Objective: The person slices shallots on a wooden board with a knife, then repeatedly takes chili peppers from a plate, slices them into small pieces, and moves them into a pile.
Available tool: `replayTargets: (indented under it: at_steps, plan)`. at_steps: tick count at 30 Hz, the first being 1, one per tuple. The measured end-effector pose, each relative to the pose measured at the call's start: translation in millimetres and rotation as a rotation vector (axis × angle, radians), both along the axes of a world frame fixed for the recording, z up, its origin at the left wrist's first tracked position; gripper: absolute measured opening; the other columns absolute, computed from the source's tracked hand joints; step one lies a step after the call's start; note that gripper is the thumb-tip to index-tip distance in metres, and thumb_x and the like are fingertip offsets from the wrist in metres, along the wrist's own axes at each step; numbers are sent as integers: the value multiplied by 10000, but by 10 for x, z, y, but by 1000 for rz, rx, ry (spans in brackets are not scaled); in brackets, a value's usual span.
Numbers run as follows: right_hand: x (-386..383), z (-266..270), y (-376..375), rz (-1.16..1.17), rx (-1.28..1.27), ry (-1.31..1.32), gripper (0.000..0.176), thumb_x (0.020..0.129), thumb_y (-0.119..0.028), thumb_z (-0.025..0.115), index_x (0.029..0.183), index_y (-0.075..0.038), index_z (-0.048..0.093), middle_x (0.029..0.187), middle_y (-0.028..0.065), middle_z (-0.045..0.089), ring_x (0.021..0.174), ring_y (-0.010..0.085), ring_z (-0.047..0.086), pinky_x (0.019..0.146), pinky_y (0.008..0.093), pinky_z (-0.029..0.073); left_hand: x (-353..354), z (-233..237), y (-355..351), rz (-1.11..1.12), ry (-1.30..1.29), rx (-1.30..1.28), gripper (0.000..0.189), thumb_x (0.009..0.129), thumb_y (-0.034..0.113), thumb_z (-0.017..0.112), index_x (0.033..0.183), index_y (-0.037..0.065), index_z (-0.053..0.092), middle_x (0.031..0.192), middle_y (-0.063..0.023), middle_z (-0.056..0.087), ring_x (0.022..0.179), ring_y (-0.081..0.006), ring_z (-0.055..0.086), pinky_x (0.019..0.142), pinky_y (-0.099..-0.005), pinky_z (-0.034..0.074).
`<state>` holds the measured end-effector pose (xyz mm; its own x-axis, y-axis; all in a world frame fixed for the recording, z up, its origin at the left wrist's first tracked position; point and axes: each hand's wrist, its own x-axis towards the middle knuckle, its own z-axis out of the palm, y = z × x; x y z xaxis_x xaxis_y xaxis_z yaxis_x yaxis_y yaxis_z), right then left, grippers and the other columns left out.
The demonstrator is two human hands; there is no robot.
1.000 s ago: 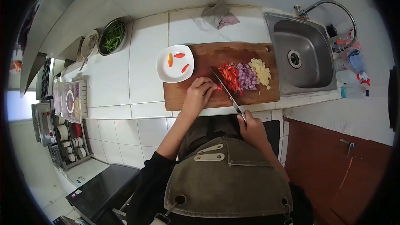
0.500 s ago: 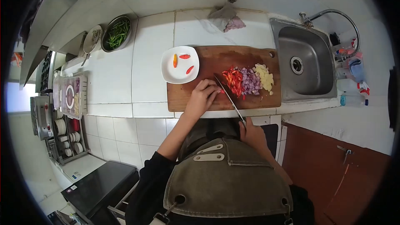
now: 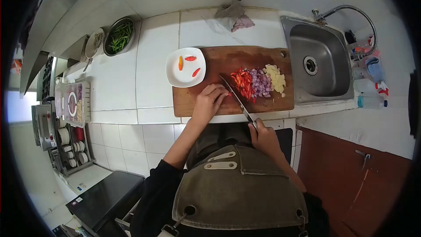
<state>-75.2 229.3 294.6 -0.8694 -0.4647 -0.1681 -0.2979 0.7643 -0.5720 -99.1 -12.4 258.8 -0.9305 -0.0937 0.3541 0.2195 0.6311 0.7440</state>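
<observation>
The cutting board (image 3: 219,59) lies on the desk (image 3: 153,52): plate (image 3: 184,77) at its 9 o'clock, sink (image 3: 307,46) at 3, cloth (image 3: 232,16) at 12, bowl (image 3: 118,36) at 10 o'clock.

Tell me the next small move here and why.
Probably press the knife down for a slice: the right hand grips its handle, the blade lies across the cutting board right beside the left hand, whose fingertips pin a red chili piece short of the chopped red pile.
</observation>
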Motion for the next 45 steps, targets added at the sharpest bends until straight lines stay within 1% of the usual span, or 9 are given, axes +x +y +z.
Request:
replayTargets:
  at_steps: [2, 5, 11, 15, 18, 20, 30, 39, 45]
  plan:
    - [-5, 68, -42, -37, 64, -100, 265, 992, -265, 555, 953, -3, 533, 639, 237, 593, 617, 484, 595, 585, 544, 457, -5, -13, 2, 4, 2, 0, 116, 807, 16, 726, 922, 23, 716, 980, -91, 688, 911, -276, 671, 787, -372, 546]
    - [-25, -133, -147, -32, -10, -57, 323, 997, -294, 526, 1017, 28, 547, 629, 270, 610, 647, 477, 639, 598, 559, 502, 5, -9, -5, 5, -3, 2, 117, 809, 12, 724, 926, 15, 714, 986, -96, 690, 914, -278, 674, 793, -373, 547]
    - [-351, 80, -534, -80, 16, -173, 328, 995, -281, 523, 1033, 44, 548, 710, 304, 629, 722, 508, 630, 674, 579, 491, 39, 3, -54, 8, -33, 38, 120, 825, 0, 709, 946, 0, 710, 1000, -108, 692, 918, -287, 686, 790, -369, 554]
    - [-226, 15, -304, -57, -24, -160, 308, 994, -273, 526, 989, 35, 540, 709, 299, 627, 715, 506, 629, 657, 578, 485, 15, 29, -71, 6, -53, 43, 124, 836, -8, 699, 959, 1, 711, 993, -111, 687, 908, -282, 685, 780, -365, 553]
    - [-94, -52, -118, -16, -61, 8, 289, 995, -260, 529, 951, 26, 532, 678, 288, 612, 687, 506, 619, 639, 575, 476, -4, 39, -82, -1, -45, 0, 119, 838, -5, 699, 956, -1, 709, 979, -110, 678, 886, -281, 678, 770, -368, 549]
    - [-107, 25, -80, -33, -61, -138, 275, 997, -249, 529, 948, 21, 533, 644, 271, 597, 656, 498, 611, 617, 571, 473, -15, 26, -97, -15, -14, -7, 113, 837, -4, 701, 950, -3, 708, 973, -110, 675, 880, -281, 675, 766, -370, 547]
    - [-35, -26, -60, -40, 58, -130, 285, 1009, -264, 507, 958, 17, 514, 651, 269, 604, 655, 505, 609, 619, 578, 472, -29, 36, -101, -36, 4, -6, 103, 833, 7, 714, 933, -4, 691, 960, -112, 671, 884, -293, 670, 766, -381, 540]
    - [-140, 47, -31, -82, -139, -182, 309, 1011, -282, 513, 957, 23, 518, 657, 292, 587, 680, 512, 606, 619, 579, 455, -29, 28, -86, -51, 34, -10, 113, 831, -7, 700, 941, 11, 687, 960, -116, 656, 889, -304, 660, 769, -389, 538]
    - [-135, 128, 69, 11, 81, -106, 316, 1011, -309, 507, 952, 1, 528, 625, 263, 598, 641, 486, 619, 602, 562, 479, -47, 11, -99, -97, 18, -38, 117, 846, -26, 667, 951, 23, 688, 983, -108, 647, 906, -306, 655, 766, -400, 538]
